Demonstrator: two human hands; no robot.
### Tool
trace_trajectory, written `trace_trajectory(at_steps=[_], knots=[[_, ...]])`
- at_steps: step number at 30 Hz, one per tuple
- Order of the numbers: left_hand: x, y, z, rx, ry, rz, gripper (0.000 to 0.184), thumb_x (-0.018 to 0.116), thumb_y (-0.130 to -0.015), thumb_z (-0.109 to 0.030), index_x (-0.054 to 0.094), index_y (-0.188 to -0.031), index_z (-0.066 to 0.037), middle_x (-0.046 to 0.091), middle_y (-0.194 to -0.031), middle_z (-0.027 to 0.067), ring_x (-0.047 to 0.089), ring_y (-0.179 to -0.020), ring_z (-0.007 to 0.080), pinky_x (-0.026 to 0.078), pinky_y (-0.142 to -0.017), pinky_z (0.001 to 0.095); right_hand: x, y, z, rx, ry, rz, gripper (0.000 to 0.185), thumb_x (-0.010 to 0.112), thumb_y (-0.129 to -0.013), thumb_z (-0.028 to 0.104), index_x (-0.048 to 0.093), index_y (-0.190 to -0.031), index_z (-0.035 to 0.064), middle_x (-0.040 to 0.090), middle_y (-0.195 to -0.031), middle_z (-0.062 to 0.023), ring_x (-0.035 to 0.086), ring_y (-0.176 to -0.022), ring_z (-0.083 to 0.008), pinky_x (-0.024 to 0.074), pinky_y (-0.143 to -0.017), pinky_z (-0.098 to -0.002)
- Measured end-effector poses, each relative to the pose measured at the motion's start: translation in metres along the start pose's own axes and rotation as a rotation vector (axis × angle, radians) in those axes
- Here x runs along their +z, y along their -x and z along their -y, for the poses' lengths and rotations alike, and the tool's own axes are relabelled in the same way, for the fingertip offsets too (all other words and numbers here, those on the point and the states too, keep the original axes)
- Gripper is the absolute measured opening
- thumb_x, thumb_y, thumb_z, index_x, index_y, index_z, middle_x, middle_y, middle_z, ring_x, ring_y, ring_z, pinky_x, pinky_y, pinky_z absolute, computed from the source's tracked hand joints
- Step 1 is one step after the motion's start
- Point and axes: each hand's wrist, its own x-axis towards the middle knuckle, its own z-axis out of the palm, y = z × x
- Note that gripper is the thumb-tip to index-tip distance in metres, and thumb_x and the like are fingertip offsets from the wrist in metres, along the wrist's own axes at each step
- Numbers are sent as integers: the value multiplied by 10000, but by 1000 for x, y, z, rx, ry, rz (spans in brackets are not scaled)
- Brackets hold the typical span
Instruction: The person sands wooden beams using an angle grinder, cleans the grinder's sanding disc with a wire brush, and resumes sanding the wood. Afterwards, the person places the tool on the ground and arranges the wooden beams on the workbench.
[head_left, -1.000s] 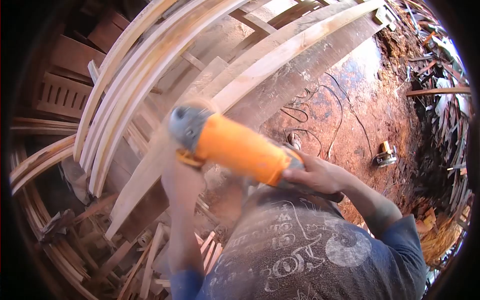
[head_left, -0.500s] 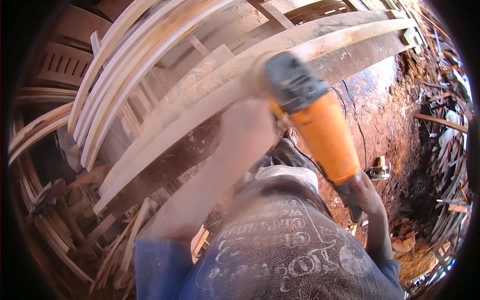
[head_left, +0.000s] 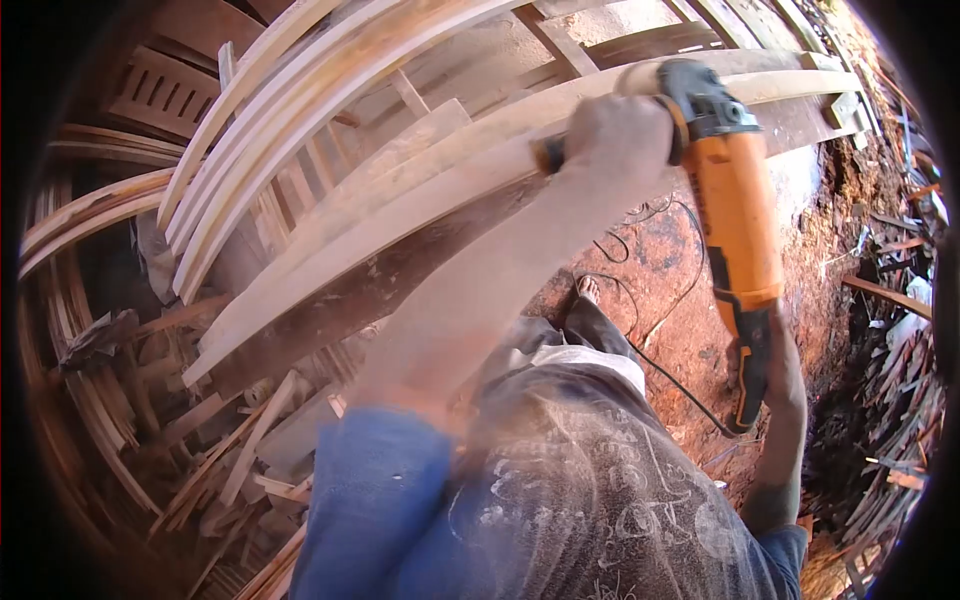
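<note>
An orange and black angle grinder [head_left: 740,210] is in both my hands, its head over a long curved wooden board [head_left: 330,265]. My left hand [head_left: 622,135] is wrapped round the grinder's side handle [head_left: 548,154] close to the head. At the rear, my right hand [head_left: 782,355] grips the black main handle, with part of the fingers hidden behind it. The disc at the head is blurred and mostly hidden by my left hand, so I cannot tell exactly where it touches the wood. A black cord [head_left: 680,385] trails from the rear handle.
Several more curved wooden pieces [head_left: 270,130] lie at the upper left. Loose offcuts [head_left: 240,450] are heaped at the lower left, and scrap strips [head_left: 905,400] pile up on the right. Cord loops cross the reddish dusty floor [head_left: 650,265] near my foot [head_left: 588,289].
The grinder has moved right and slightly up along the curved board, with both hands still on it. Its body now stands more upright in view, and my left forearm reaches farther right.
</note>
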Motion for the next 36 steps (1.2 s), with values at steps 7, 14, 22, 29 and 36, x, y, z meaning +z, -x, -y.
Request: trace_trajectory(at_steps=[7, 14, 22, 29, 36], knots=[[-21, 120, 81, -474, 21, 158, 206, 707, -860, -212, 711, -948, -26, 728, -929, 194, 722, -913, 359, 574, -799, 454, 117, 15, 40, -14, 323, 410, 496, 526, -1037, 435, 475, -1336, 42, 641, -922, -66, 625, -722, -134, 540, -618, -284], [-41, 225, 140, -860, 94, 61, 306, 748, -854, -296, 692, -1034, -54, 731, -952, 192, 698, -974, 384, 537, -817, 507, 214, 4, 53, -166, 722, 617, 844, 555, -937, 610, 376, -1523, 29, 619, -1298, -279, 593, -1253, -372, 430, -1087, -432], [-28, 258, 144, -744, 239, 88, 398, 801, -792, -298, 678, -1052, -23, 727, -901, 214, 702, -921, 406, 550, -793, 502, 204, 11, 60, -85, 821, 596, 820, 596, -953, 548, 380, -1509, -14, 588, -1360, -213, 552, -1282, -275, 426, -1079, -407], [-24, 142, 85, -331, 253, 244, 247, 736, -801, -193, 673, -959, -15, 718, -816, 194, 729, -820, 353, 583, -754, 446, 114, 46, 9, -73, 363, 290, 760, 549, -965, 593, 445, -1436, 5, 654, -1074, -133, 644, -883, -195, 533, -773, -328], [-2, 39, 49, 18, 176, 52, 301, 723, -843, -340, 741, -914, -48, 737, -860, 151, 730, -812, 330, 583, -773, 442, 63, 37, -17, -14, -17, 94, 619, 389, -1042, 603, 549, -1223, 34, 633, -873, -83, 612, -619, -158, 516, -529, -307]])
